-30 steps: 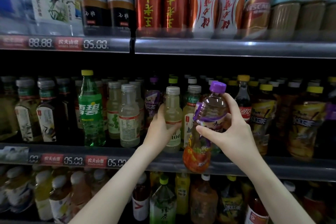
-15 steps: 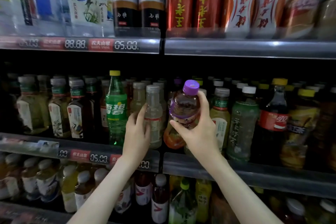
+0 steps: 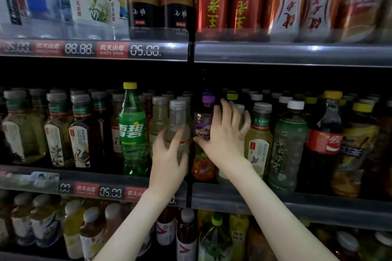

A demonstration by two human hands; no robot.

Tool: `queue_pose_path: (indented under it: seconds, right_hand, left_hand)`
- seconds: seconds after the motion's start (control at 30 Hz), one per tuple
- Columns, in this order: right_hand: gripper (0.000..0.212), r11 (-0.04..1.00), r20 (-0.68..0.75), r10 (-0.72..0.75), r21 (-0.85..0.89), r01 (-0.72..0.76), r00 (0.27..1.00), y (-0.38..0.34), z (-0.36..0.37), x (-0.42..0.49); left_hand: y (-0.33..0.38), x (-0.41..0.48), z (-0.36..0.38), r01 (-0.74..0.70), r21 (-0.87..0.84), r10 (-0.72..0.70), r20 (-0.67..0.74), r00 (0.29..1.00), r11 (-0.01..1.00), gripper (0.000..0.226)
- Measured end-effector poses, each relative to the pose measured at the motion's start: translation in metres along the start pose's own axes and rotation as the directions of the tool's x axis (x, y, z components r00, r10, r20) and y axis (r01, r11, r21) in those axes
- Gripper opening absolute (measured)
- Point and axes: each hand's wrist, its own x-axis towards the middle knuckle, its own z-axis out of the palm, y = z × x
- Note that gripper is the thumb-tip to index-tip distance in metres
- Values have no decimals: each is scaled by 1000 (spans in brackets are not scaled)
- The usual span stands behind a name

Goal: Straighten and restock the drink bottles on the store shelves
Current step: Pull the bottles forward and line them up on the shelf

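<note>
Purple caps one bottle (image 3: pixel 204 133) standing upright at the front of the middle shelf (image 3: pixel 275 199), between a pale bottle (image 3: pixel 177 127) with a grey cap and a yellow-green tea bottle (image 3: pixel 259 140). We have two hands up at it. Our right hand (image 3: pixel 226 135) rests open against the purple-capped bottle, fingers (image 3: pixel 228 112) spread, thumb on its label. Our left hand (image 3: pixel 169 157) curls around the pale bottle, though the blur keeps us from telling how firmly it grips. One green soda bottle (image 3: pixel 132 131) stands left of them and one cola bottle (image 3: pixel 325 140) to the right. On the top shelf (image 3: pixel 292 54) we count two red cans (image 3: pixel 230 0) in front.
</note>
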Motion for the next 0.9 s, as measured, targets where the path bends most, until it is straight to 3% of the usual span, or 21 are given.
queue_pose_path:
  seconds: [0.1, 0.23, 0.4, 0.5, 0.7, 0.9]
  right_hand:
    - [78, 998, 13, -50, 34, 50, 999, 11, -4, -7]
    - [58, 987, -96, -38, 151, 52, 995, 57, -28, -21]
    - [49, 991, -253, 137, 26, -134, 958, 160, -60, -42]
    - [44, 968, -233, 245, 5, -251, 941, 213, -78, -54]
    - [55, 957, -126, 279, -46, -287, 952, 276, -98, -61]
    - [66, 897, -129, 435, -27, -442, 891, 325, -117, -58]
  left_hand:
    - [18, -3, 10, -187, 126, 192, -23, 981, 974, 72]
    - [59, -10, 38, -287, 85, 290, -31, 956, 954, 75]
    - [115, -14, 79, -391, 39, 391, 5, 921, 920, 63]
    - [151, -16, 103, -436, 23, 435, 23, 900, 900, 53]
    - [212, -7, 143, -399, 111, 394, 62, 917, 910, 59]
    - [234, -2, 164, -320, 215, 319, 41, 947, 923, 63]
